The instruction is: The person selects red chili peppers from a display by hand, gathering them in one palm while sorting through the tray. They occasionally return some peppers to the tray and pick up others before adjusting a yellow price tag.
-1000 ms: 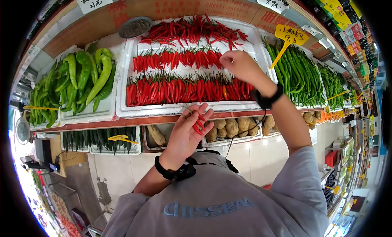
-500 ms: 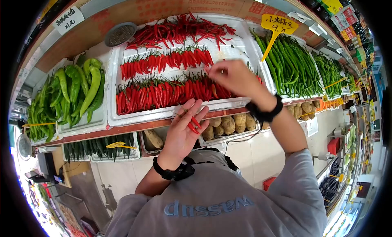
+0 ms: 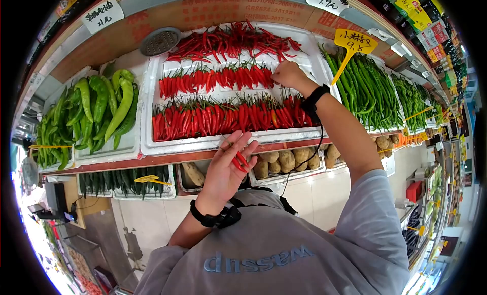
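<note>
My left hand (image 3: 226, 165), palm up in front of the white foam tray (image 3: 203, 149), has its fingers curled around a couple of red chili peppers (image 3: 239, 161). At the right end of the tray's middle row, my right hand (image 3: 290, 75) is closed with its fingertips pinched against the row; anything between them is hidden. Red chilies (image 3: 208, 80) stand side by side in this row, stems towards the back. A fuller row of chilies (image 3: 203, 117) lines the front, and a loose heap of chilies (image 3: 233, 41) lies at the back.
Large green peppers (image 3: 94, 104) fill a tray on the left; long green chilies (image 3: 362, 87) lie on the right beside a yellow price sign (image 3: 355, 41). A round perforated metal piece (image 3: 160, 41) rests at the back left corner. Potatoes (image 3: 287, 160) sit on the shelf below.
My right hand has moved back and down to the end of the middle row. My left hand still holds its chilies. The view has shifted slightly.
</note>
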Demonstrator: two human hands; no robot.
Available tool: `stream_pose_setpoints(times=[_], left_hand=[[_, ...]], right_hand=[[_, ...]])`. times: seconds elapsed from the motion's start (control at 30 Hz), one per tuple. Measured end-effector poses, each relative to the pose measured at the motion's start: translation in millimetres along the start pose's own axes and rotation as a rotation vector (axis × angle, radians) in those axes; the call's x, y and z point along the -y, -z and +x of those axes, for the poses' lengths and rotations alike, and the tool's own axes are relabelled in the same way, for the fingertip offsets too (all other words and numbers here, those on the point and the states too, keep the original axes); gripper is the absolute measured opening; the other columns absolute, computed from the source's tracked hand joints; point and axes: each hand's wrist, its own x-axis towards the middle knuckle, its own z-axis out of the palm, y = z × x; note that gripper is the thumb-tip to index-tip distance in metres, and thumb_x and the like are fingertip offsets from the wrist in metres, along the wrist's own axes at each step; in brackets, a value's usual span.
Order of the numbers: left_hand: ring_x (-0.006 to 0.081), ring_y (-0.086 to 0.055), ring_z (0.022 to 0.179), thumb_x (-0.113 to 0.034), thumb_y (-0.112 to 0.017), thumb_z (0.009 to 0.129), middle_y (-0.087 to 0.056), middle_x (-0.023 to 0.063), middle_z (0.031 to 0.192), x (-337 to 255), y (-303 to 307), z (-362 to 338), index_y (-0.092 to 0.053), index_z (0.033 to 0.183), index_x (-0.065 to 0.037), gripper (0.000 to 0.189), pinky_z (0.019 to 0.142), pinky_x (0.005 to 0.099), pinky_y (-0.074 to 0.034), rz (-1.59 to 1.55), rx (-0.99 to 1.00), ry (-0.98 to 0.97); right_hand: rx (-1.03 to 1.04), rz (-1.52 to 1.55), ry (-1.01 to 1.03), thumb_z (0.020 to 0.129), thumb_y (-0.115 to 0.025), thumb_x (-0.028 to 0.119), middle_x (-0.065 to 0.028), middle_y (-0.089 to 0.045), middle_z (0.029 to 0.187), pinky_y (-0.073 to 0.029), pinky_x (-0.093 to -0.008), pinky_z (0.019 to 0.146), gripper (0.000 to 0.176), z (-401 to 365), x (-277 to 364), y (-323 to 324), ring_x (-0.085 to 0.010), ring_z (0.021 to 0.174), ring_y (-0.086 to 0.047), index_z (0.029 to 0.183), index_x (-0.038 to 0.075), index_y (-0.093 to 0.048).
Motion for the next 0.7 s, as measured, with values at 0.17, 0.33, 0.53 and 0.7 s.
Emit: stream_pose_setpoints(times=[0.17,0.33,0.53,0.7], left_hand=[[0.0238,-0.051,0.12,-0.014,-0.046,0.097,-0.048,0.0083,0.135,5,-2,1,-0.041,0.134,-0.009,0.038,0.091,0.0375,-0.048,-0.003,0.019,0.009],[0.024,-0.05,0.121,-0.016,-0.044,0.098,-0.048,0.0086,0.136,8,-5,1,-0.041,0.134,-0.009,0.037,0.093,0.0371,-0.047,0.019,0.032,0.021],[0.0273,-0.04,0.13,-0.02,-0.04,0.093,-0.045,0.0105,0.137,7,-6,5,-0.04,0.135,-0.009,0.043,0.104,0.0458,-0.036,-0.15,0.129,0.051],[0.0242,-0.042,0.127,-0.015,-0.038,0.093,-0.045,0.0094,0.135,14,-11,10,-0.035,0.139,-0.008,0.046,0.105,0.044,-0.036,-0.158,0.179,0.0]], right_hand=[[0.061,0.152,-0.089,0.081,-0.058,0.024,-0.0136,-0.067,0.068,-0.053,-0.036,0.072,0.028,-5,-4,2,-0.0245,0.063,-0.067,0.071,0.001,-0.07],[-0.069,0.135,0.002,0.082,-0.055,0.02,-0.0149,-0.066,0.068,-0.052,-0.0373,0.07,0.024,-15,-3,17,-0.0241,0.066,-0.067,0.075,0.002,-0.069],[-0.113,0.43,0.364,0.079,-0.064,0.026,-0.0161,-0.066,0.072,-0.051,-0.0374,0.063,0.024,-118,87,51,-0.0279,0.068,-0.066,0.078,0.003,-0.068],[0.08,0.313,0.477,0.076,-0.069,0.019,-0.0114,-0.065,0.066,-0.05,-0.0326,0.06,0.018,-172,120,17,-0.023,0.058,-0.064,0.085,0.003,-0.067]])
